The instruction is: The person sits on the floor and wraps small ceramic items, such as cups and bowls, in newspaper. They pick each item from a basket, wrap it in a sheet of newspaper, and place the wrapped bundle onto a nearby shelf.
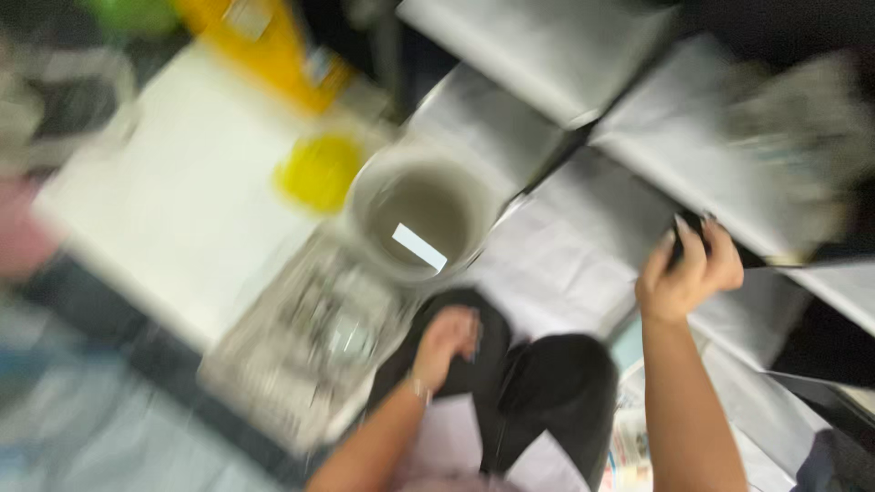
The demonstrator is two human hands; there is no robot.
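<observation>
Head view, heavy motion blur. Right hand [688, 273] is raised at about 3 o'clock of frame, fingers curled around a small dark object [685, 239] that pokes out at the hand's 12 o'clock; its grip is pinching that object, whose kind cannot be told. The hand sits over grey-white sheets [583, 237] spread out on the floor, with more sheet stacks [538, 46] at 12 to 2 o'clock.

Left hand [447, 339] rests low at about 6 o'clock of frame on the person's dark-trousered knee [547, 383], fingers loosely bent, nothing visibly in its grip; too blurred to tell whether the fingers are closed or spread.

A white bucket [421, 214] with grey contents and a pale strip inside stands just at 12 o'clock of the left hand, near but apart from it, and at 9 o'clock of the right hand, well apart. A yellow round lid or bowl [319, 169] touches the bucket's 10 o'clock side. A white board [173, 191] lies at 9 to 10 o'clock, a printed newspaper [310, 337] at the bucket's 7 o'clock. An orange-yellow container [264, 46] is at 11 o'clock.
</observation>
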